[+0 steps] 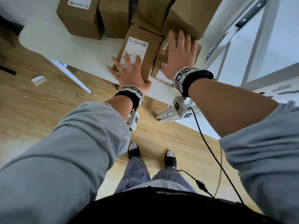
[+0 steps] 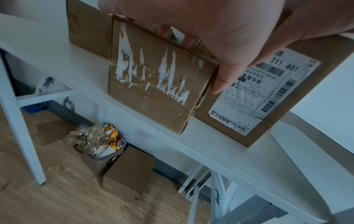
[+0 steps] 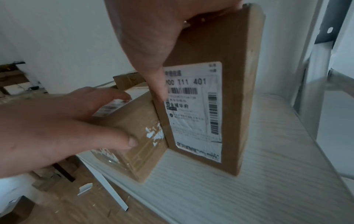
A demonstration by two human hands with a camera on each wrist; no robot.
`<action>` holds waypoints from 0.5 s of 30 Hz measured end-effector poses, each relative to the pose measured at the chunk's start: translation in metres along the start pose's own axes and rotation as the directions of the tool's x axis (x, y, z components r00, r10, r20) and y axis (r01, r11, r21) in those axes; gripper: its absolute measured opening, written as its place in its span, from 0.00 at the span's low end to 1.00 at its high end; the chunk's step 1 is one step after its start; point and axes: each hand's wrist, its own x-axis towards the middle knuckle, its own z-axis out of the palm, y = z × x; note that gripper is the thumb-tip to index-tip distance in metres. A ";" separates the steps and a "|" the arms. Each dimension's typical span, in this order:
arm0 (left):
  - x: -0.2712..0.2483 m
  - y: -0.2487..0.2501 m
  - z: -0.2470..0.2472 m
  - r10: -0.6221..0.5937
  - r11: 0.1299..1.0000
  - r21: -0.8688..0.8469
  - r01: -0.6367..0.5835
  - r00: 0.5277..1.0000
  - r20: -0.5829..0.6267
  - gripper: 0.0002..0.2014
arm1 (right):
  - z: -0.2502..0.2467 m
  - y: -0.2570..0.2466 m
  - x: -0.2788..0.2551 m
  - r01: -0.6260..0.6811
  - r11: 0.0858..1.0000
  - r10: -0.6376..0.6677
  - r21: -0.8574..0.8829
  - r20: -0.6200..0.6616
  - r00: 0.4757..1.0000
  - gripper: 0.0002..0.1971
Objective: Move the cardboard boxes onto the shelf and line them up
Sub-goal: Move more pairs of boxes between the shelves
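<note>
Two cardboard boxes stand side by side near the front edge of the white shelf board point(image 1: 72, 49). The lower box point(image 1: 142, 62) has a white label on top and torn tape on its front point(image 2: 153, 91). My left hand point(image 1: 134, 70) lies over its top, with the thumb down its right front corner point(image 3: 132, 141). The taller box point(image 3: 229, 106) carries a barcode label on its front point(image 2: 258, 94) and touches the lower box. My right hand point(image 1: 176, 52) clasps its top, thumb pressed down the labelled face point(image 3: 157, 84).
Several more cardboard boxes point(image 1: 80, 15) stand at the back of the board, a large one point(image 1: 182, 18) just behind my right hand. White metal uprights point(image 1: 258, 38) rise to the right. Below lie a rubbish bag point(image 2: 99, 141), flat cardboard point(image 2: 130, 168) and scraps.
</note>
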 end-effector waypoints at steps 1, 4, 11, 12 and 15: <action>-0.001 0.001 -0.003 0.005 0.999 0.034 -0.004 1.000 -0.007 0.51 | -0.003 -0.001 -0.002 0.006 1.000 -0.006 -0.011 -0.002 1.000 0.50; -0.008 0.008 -0.013 0.023 0.996 0.081 -0.022 1.000 -0.011 0.54 | -0.009 -0.006 -0.017 0.010 1.000 -0.010 0.016 -0.019 1.000 0.46; -0.047 0.012 -0.015 0.103 0.979 0.176 -0.105 0.994 0.023 0.53 | 0.003 -0.012 -0.083 0.056 0.993 -0.053 0.106 -0.038 0.998 0.50; -0.056 0.010 -0.014 0.100 0.977 0.187 -0.102 0.995 0.022 0.53 | 0.004 -0.011 -0.093 0.098 0.990 -0.096 0.098 -0.027 0.995 0.49; -0.086 0.010 -0.010 0.086 0.974 0.211 -0.088 0.996 0.020 0.51 | 0.003 -0.002 -0.119 0.188 0.979 -0.188 0.082 -0.005 0.982 0.50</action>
